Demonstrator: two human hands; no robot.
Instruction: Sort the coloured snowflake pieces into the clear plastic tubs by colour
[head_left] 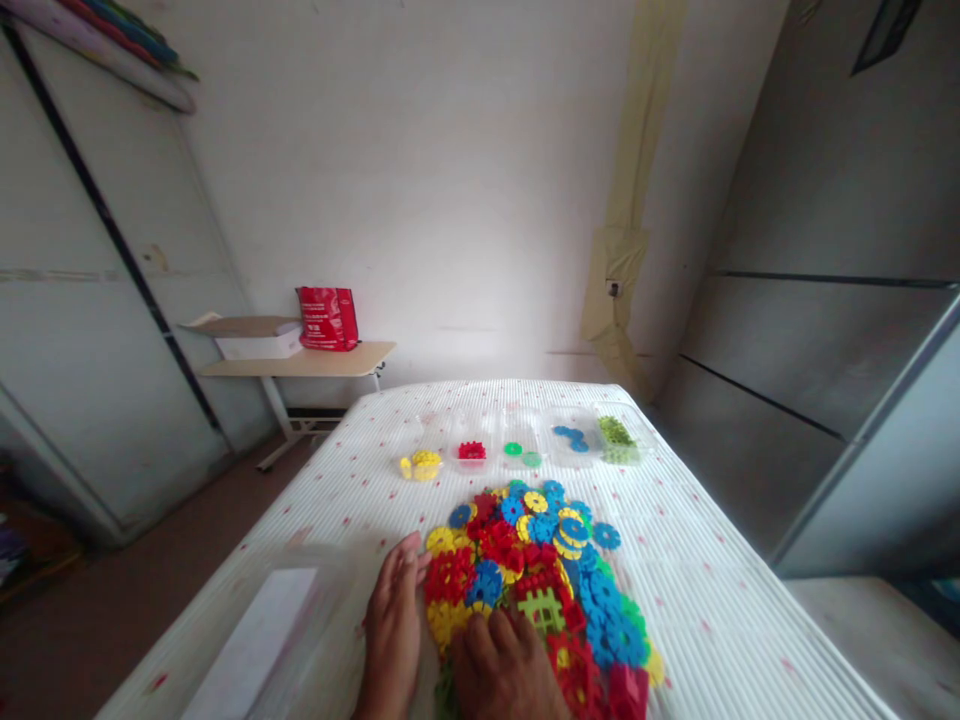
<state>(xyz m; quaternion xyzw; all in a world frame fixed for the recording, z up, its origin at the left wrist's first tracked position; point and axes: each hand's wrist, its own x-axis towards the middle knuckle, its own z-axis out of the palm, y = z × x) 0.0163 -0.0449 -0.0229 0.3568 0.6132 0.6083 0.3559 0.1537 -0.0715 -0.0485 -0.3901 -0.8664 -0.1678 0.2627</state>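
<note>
A heap of plastic interlocking pieces (536,570) in red, yellow, blue and green lies on a white striped bedsheet (697,600). My left hand (394,625) rests flat on the sheet at the heap's left edge, fingers stretched out and touching yellow and red pieces. My right hand (506,665) lies on the near part of the heap, knuckles up, fingers curled down into the pieces; what they hold, if anything, is hidden. Farther back stand clear sorting trays: yellow pieces (421,465), red pieces (472,451), green discs (521,453), blue pieces (571,437) and light green pieces (617,433).
A clear plastic lid or box (259,640) lies on the sheet to my left. Beyond the bed a small wooden table (300,362) carries a white box (255,338) and a red bag (328,318). Grey cabinets flank both sides.
</note>
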